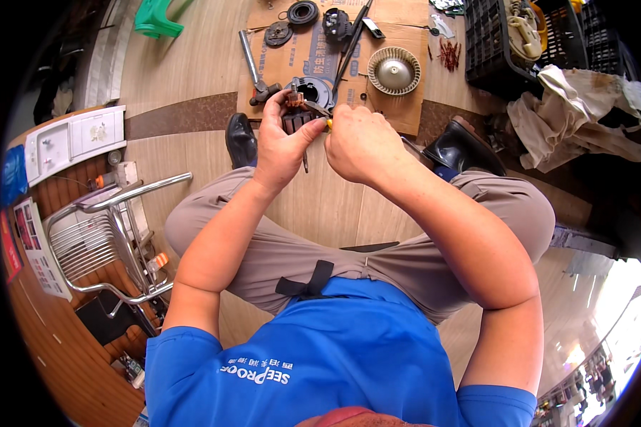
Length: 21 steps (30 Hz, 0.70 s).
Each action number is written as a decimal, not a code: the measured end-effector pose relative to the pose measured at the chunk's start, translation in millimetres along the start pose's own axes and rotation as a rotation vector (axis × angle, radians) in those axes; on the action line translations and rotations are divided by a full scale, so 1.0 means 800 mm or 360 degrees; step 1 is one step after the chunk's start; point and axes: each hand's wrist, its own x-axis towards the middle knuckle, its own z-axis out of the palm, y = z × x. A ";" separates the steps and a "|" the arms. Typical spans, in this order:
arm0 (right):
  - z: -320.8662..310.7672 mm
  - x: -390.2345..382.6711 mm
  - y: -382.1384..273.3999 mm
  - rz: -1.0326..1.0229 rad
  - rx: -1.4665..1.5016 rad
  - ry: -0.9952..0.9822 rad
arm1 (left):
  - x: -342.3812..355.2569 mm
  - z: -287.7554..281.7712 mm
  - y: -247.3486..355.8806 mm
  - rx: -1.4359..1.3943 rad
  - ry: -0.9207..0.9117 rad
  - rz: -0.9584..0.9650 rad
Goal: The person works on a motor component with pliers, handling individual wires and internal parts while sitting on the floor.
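Note:
My left hand point(281, 146) is closed around a dark motor part point(296, 122) with copper windings point(295, 99) at its top. My right hand point(363, 142) is closed on a tool with a yellow handle point(329, 124), which looks like pliers; its metal jaws point(318, 108) reach to the windings beside my left fingers. A thin metal shaft point(305, 162) hangs below my left thumb. Just behind my hands a round dark housing point(319, 90) lies on a cardboard sheet point(417, 107).
The cardboard holds a fan wheel point(394, 77), dark discs point(302, 13), a hammer point(267, 92) and rods. Black crates point(498, 64) and cloth point(563, 121) sit at right. A metal rack point(85, 252) and green stool point(155, 16) are at left. My boots point(454, 149) flank the cardboard.

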 end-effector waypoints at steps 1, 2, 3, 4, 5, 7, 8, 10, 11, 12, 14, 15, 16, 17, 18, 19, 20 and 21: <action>0.001 0.000 -0.001 0.0019 -0.0014 0.0005 | -0.001 0.002 -0.001 0.0000 0.0001 -0.0002; 0.001 0.000 -0.004 0.0019 -0.0014 0.0003 | -0.001 0.005 -0.002 0.0066 0.0044 0.0072; 0.001 -0.001 -0.007 0.0023 0.0054 -0.0055 | -0.002 0.006 -0.003 0.0131 0.0089 0.0145; 0.001 -0.002 -0.009 0.0027 0.0122 -0.0114 | -0.002 0.006 -0.004 0.0131 0.0091 0.0142; 0.004 -0.001 -0.010 0.0026 0.0122 -0.0117 | -0.001 0.006 -0.005 0.0196 0.0118 0.0148; 0.006 0.001 -0.012 0.0010 0.0152 -0.0054 | 0.001 0.006 -0.003 0.0260 0.0144 0.0164; 0.004 0.002 -0.011 0.0008 0.0151 -0.0051 | 0.001 0.007 -0.001 0.0228 0.0150 0.0126; 0.002 0.005 -0.010 0.0029 0.0319 -0.0215 | 0.001 0.007 0.000 0.0196 0.0153 0.0087; 0.002 0.006 -0.009 0.0029 0.0319 -0.0214 | 0.001 0.006 0.002 0.0199 0.0137 0.0077; 0.003 0.006 -0.007 0.0049 0.0435 -0.0184 | 0.001 0.007 0.002 0.0199 0.0121 0.0063; 0.008 0.006 -0.002 0.0073 0.0546 -0.0154 | 0.000 0.005 0.000 0.0139 0.0100 0.0038; 0.009 0.008 0.001 0.0054 0.0573 -0.0163 | 0.001 0.004 0.000 0.0087 0.0080 0.0015; 0.009 0.009 0.004 0.0035 0.0600 -0.0172 | 0.001 0.004 0.001 0.0090 0.0081 0.0012; 0.008 0.010 0.009 0.0035 0.0602 -0.0174 | 0.001 0.004 0.002 0.0087 0.0058 0.0033; 0.003 0.010 0.009 0.0061 0.0658 -0.0234 | 0.001 0.003 0.004 0.0083 0.0037 0.0054; -0.001 0.009 0.008 0.0088 0.0715 -0.0294 | 0.001 0.001 0.005 0.0084 0.0039 0.0053; -0.006 0.007 0.007 0.0086 0.0715 -0.0296 | 0.001 -0.001 0.007 -0.0032 0.0015 -0.0027; -0.013 0.004 0.004 0.0113 0.0713 -0.0362 | 0.002 -0.002 0.008 -0.0148 -0.0010 -0.0105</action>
